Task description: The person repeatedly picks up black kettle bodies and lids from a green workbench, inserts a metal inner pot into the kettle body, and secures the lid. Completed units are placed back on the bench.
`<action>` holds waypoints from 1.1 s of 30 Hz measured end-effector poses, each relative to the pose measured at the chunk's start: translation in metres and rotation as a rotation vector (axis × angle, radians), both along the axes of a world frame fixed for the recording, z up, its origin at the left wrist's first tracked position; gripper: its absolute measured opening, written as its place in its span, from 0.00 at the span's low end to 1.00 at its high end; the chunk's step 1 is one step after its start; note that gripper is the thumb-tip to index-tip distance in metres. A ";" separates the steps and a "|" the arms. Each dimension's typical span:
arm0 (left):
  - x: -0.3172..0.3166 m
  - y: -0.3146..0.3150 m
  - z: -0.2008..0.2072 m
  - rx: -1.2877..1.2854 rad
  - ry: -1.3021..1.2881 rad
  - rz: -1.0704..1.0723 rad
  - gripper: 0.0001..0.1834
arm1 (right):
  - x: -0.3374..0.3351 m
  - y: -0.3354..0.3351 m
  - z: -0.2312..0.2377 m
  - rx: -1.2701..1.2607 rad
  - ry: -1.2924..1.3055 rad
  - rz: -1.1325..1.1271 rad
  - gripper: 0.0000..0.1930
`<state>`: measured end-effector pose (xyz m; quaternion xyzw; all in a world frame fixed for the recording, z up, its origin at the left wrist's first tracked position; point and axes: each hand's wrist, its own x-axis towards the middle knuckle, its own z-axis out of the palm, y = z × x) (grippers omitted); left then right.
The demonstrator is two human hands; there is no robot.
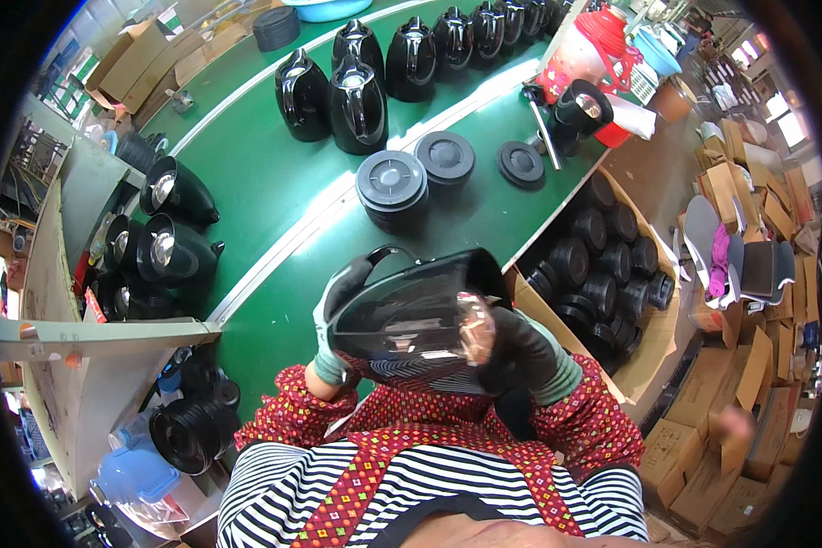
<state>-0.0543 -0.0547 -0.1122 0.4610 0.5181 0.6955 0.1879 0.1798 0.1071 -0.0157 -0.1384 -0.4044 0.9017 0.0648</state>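
Note:
A glossy black jug (397, 320) lies tilted on its side in front of my chest, above the near edge of the green table. My left hand (338, 297), in a pale glove with a green cuff, is closed around its left end by the handle (391, 256). Against the right end presses my right hand (525, 354), in a dark glove with a green cuff; its fingers are partly hidden. A shiny copper-toned patch (475, 329) shows near that hand. Beyond the jug sit two stacks of round black discs (392, 178) (445, 157) and a separate black disc (521, 164).
Upright black jugs (358, 110) line the green table (265, 196) at the back. More jugs (175, 251) lie on their sides at the left. A cardboard box (662, 320) of round black parts stands at the right, near a red thermos flask (589, 55) and a metal-handled black device (580, 114).

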 end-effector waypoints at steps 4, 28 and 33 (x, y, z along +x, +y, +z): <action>-0.031 -0.008 -0.007 -0.272 0.024 0.050 0.34 | -0.063 0.058 -0.023 0.155 -0.114 0.113 0.28; -0.038 -0.026 -0.062 -0.374 -0.625 -0.383 0.33 | -0.049 0.156 -0.133 1.842 -0.684 -0.069 0.53; -0.009 -0.026 -0.085 -0.360 -0.800 -0.527 0.33 | -0.016 0.082 -0.047 1.273 -0.185 -0.463 0.49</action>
